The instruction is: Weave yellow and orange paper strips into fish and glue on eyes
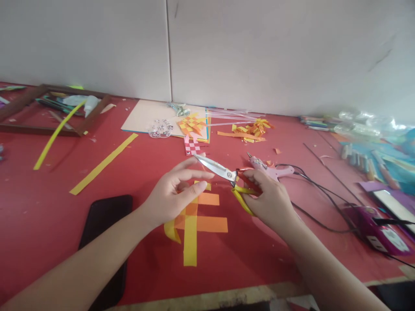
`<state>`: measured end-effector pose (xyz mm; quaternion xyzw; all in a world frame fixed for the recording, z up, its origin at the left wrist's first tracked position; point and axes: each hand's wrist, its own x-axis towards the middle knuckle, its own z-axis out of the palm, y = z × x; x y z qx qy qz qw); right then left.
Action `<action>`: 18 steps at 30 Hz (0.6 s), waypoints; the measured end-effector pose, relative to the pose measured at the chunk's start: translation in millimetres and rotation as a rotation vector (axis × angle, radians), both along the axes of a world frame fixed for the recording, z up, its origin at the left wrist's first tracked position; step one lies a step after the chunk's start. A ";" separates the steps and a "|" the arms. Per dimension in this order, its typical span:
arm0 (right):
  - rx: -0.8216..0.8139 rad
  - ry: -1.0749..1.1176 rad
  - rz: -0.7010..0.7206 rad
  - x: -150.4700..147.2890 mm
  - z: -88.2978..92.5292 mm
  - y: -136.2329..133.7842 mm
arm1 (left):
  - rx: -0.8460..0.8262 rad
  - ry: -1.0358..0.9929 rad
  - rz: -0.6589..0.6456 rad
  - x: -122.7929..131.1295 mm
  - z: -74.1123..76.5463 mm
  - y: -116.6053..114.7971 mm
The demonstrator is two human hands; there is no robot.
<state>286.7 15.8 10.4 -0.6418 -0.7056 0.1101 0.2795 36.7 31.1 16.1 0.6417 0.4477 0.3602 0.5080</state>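
Observation:
In my right hand (267, 196) is a pair of scissors (218, 167) with red and yellow handles. The blades look closed together and point to the left. My left hand (175, 190) has its fingers apart, close to the blades, with nothing visible in its grasp. Below it on the table lies a woven piece of yellow and orange paper strips (190, 239), partly covered by the hand. One yellow strip end curls at its left side. Just beyond the scissor tips rests a small red and pink checkered paper fish (192, 145).
A black phone (103, 220) lies beneath my left forearm. A loose yellow strip (103, 164) is at left, near a wooden frame (78, 129). A pink glue gun (275, 170) with black cable sits right, towards a purple power strip (378, 229). Paper sheets (142, 116) lie behind.

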 end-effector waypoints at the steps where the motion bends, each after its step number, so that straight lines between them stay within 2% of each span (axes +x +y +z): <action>1: 0.010 -0.006 0.014 -0.2 -0.5 -0.9 | -0.008 -0.011 -0.001 0.1 -0.1 0.3; 10: 0.216 -0.169 -0.001 8.8 2.8 3.6 | -0.069 -0.065 0.009 2.4 -0.5 1.7; 13: 0.264 -0.138 -0.083 12.1 6.0 6.2 | -0.090 -0.062 0.011 2.3 -0.6 1.6; 18: 0.250 0.029 -0.277 16.6 6.5 6.7 | -0.125 0.010 -0.002 2.1 -2.6 2.9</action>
